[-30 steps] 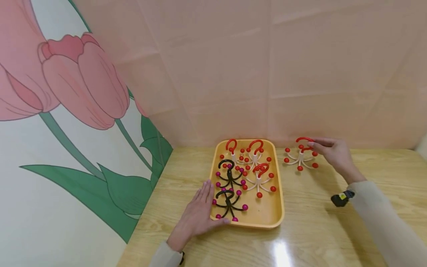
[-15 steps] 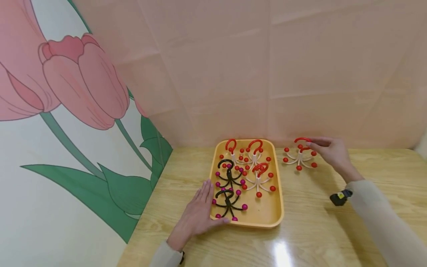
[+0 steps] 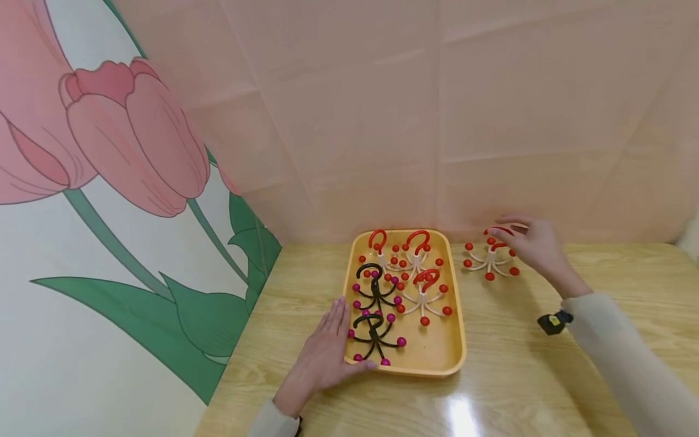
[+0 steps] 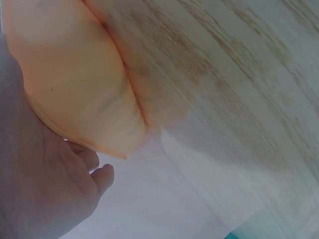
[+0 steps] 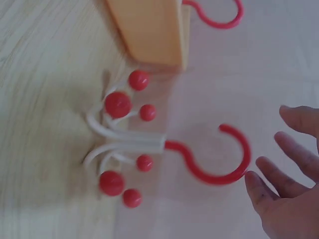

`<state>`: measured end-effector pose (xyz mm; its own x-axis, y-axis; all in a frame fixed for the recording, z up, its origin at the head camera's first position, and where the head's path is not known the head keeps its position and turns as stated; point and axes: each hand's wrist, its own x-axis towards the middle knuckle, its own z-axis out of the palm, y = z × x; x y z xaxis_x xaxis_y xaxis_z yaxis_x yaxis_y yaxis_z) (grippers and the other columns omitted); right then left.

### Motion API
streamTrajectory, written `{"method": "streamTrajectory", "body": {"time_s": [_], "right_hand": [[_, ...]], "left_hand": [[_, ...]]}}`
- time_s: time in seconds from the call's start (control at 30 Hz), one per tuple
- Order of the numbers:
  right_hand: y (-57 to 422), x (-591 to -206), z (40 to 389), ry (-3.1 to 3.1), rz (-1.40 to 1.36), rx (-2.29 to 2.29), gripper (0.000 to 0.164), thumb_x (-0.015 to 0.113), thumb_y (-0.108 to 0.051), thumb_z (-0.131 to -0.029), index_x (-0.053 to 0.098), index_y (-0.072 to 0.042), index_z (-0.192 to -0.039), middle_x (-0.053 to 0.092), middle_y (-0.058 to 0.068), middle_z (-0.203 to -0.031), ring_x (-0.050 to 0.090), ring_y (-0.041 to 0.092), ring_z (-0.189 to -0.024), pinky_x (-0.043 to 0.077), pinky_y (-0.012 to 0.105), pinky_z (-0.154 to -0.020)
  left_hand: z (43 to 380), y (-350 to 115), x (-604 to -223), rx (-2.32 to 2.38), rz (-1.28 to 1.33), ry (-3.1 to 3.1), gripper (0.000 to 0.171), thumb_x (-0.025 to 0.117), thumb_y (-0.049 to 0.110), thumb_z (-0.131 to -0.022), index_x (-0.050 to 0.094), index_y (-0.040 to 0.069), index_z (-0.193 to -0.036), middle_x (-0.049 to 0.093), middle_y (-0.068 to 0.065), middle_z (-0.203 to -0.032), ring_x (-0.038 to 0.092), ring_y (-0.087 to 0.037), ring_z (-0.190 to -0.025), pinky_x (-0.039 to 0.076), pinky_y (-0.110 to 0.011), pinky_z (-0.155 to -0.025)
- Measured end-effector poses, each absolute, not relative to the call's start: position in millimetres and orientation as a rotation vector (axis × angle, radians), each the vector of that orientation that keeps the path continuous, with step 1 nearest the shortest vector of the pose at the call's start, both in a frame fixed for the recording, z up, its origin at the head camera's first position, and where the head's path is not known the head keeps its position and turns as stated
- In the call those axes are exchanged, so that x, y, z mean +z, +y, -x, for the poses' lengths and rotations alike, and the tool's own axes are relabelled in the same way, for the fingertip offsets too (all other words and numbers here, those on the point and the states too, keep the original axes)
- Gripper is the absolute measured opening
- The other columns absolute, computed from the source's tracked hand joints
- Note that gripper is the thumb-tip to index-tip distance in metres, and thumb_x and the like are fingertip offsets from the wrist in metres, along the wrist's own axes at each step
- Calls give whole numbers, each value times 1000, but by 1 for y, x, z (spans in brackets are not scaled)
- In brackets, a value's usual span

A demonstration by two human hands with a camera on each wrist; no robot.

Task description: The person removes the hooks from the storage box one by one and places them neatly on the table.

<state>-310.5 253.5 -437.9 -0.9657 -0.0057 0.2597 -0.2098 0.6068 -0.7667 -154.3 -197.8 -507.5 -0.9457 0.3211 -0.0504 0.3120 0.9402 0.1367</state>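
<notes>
inside 1 tray (image 3: 437, 349) stand 3 red hooks (image 3: 430, 283) and 2 black hooks (image 3: 374, 332); outside, 1 red hook (image 3: 498, 246) and 2 released grips (image 3: 530, 246).

Pale beige sleeves (image 3: 619, 355); black wrist device (image 3: 549, 326) (yellow marking (image 3: 554, 320))

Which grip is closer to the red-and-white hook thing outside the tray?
Right. The right grip is open at the top of the red-and-white hook thing, maybe touching it. The left grip is farther, across the tray, against its left edge.
</notes>
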Motion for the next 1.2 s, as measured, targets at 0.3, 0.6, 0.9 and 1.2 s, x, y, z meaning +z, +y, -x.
{"method": "streamTrajectory", "body": {"time_s": [0.3, 0.6, 0.9, 1.2], "right_hand": [[224, -415, 289, -2526, -418, 1226, 33, 76, -24, -98, 75, 0, -122, 72, 28, -129, 75, 47, -108, 46, 1, -68], [187, -392, 258, -2604, -589, 1276, 39, 77, -26, -98, 71, -5, -130, 73, 22, -130, 75, 42, -110, 58, 12, -76], [149, -369, 226, -2656, -792, 1545, 51, 79, -25, -96, 61, -3, -138, 73, 15, -127, 72, 34, -118, 64, 34, -95], [115, -382, 214, -2727, -999, 1490, 35, 79, -27, -95, 72, -10, -126, 77, 6, -122, 74, 26, -116, 62, 41, -100]], "left_hand": [[156, -197, -509, 175, -505, 3032, 130, 47, 94, -84, 0, 8, -170, -5, -13, -178, 6, -32, -167, 20, -47, -135], [155, -197, -508, 165, -511, 3031, 129, 45, 94, -84, -9, 13, -169, -10, -10, -178, 4, -30, -167, 20, -45, -135], [155, -198, -509, 248, -485, 3037, 128, 48, 93, -84, 2, 10, -170, -9, -10, -178, 4, -30, -167, 22, -48, -134], [155, -198, -511, 269, -471, 3006, 130, 45, 96, -82, -7, 16, -169, -15, -5, -177, -3, -27, -167, 17, -45, -135]]}}
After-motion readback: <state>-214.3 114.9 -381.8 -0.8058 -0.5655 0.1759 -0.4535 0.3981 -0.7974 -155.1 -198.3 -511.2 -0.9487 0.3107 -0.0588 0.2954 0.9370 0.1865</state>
